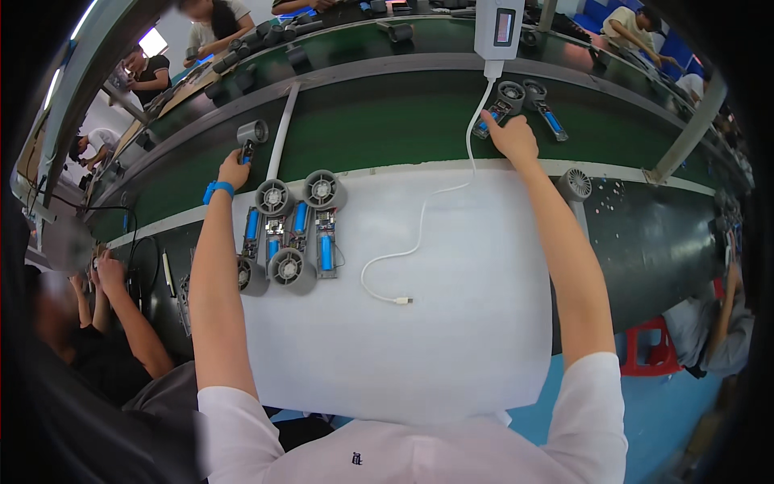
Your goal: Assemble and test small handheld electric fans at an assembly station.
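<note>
Over the green conveyor belt, my left hand (pixel 235 169) is closed round the handle of a handheld fan with its casing off (pixel 253 131); its grey round head points away from me. Farther right, my right hand (pixel 516 139) grips the handle of another opened fan (pixel 509 93), with its blue battery and circuit board showing. A second opened fan (pixel 553 121) lies on the belt just right of that hand. Several opened fans (pixel 323 191) lie at the left of the white sheet, near my left forearm. A white cable (pixel 418 242) curves across the sheet, its plug loose.
A white meter with a small display (pixel 500 34) hangs at the top, joined to the cable. One grey fan (pixel 575 185) lies by the sheet's right edge. A white post (pixel 284 133) crosses the belt. Co-workers sit at left and beyond; a red stool (pixel 650 347) stands right.
</note>
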Motion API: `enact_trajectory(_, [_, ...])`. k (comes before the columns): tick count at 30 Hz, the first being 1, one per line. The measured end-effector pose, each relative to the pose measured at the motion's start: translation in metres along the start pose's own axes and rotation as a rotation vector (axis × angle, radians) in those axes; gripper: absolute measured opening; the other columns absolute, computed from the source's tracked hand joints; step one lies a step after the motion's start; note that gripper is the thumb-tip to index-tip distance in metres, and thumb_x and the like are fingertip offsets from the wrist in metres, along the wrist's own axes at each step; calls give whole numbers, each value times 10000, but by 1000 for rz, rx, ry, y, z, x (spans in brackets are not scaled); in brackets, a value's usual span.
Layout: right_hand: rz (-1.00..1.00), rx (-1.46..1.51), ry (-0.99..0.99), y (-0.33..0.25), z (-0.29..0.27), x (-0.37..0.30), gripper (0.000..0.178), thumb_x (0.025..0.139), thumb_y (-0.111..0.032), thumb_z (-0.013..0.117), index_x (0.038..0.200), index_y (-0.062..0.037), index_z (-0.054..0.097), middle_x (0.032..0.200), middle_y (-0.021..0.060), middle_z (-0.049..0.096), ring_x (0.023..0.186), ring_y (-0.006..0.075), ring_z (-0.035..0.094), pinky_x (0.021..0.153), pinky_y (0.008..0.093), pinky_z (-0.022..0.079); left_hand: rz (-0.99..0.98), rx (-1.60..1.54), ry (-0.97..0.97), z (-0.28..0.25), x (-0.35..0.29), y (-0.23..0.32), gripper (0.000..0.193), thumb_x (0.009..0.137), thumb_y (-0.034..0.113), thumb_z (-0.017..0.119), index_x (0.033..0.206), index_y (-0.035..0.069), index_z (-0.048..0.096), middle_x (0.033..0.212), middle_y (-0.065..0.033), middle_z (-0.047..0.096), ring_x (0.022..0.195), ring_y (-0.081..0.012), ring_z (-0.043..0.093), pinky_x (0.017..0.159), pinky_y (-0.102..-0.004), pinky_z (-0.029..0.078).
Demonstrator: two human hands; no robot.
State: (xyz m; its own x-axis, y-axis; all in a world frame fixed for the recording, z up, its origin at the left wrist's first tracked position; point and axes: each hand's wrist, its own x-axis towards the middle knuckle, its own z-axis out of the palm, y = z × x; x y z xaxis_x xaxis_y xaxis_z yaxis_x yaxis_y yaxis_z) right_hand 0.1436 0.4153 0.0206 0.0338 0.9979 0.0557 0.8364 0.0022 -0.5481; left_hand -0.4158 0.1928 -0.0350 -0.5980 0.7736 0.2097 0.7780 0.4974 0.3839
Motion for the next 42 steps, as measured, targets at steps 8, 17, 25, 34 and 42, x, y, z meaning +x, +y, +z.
enact_trajectory(8, [-86,181,-78,6,26,57,652,752,-343,655,1172,93,413,995,212,616,838,297,624,651,376,491,429,-91,309,-56,-65,89,465,798,177,680,1229,59,552,1064,-203,612,955,-381,586,869,-450,463])
enact_trajectory(17, [-166,544,-111,31,-22,-53,413,835,-280,697,1068,-28,467,689,21,520,503,81,454,408,251,321,1023,-47,-23,-94,-294,265,310,757,55,655,1064,53,616,941,-82,588,901,-265,565,843,-399,428])
enact_trajectory(25, [-294,1105,-160,65,-76,-228,327,874,-93,630,1124,-37,427,796,72,555,506,98,499,424,223,376,873,-161,-95,-48,-350,268,304,721,1,658,1021,35,614,1010,-108,578,934,-301,551,884,-415,403])
enact_trajectory(34, [-115,1469,-553,48,-59,-317,357,947,-113,485,1266,-7,367,795,125,557,515,159,530,476,258,440,645,-470,-292,-14,-352,285,115,797,48,632,901,31,586,823,-108,589,791,-299,559,770,-386,452])
enact_trajectory(42, [-70,1451,-557,42,-30,-322,371,937,-107,494,1272,-25,357,787,127,553,554,175,549,498,272,452,538,-669,-286,0,-352,278,128,812,42,642,934,17,610,821,-114,607,777,-272,579,682,-350,491])
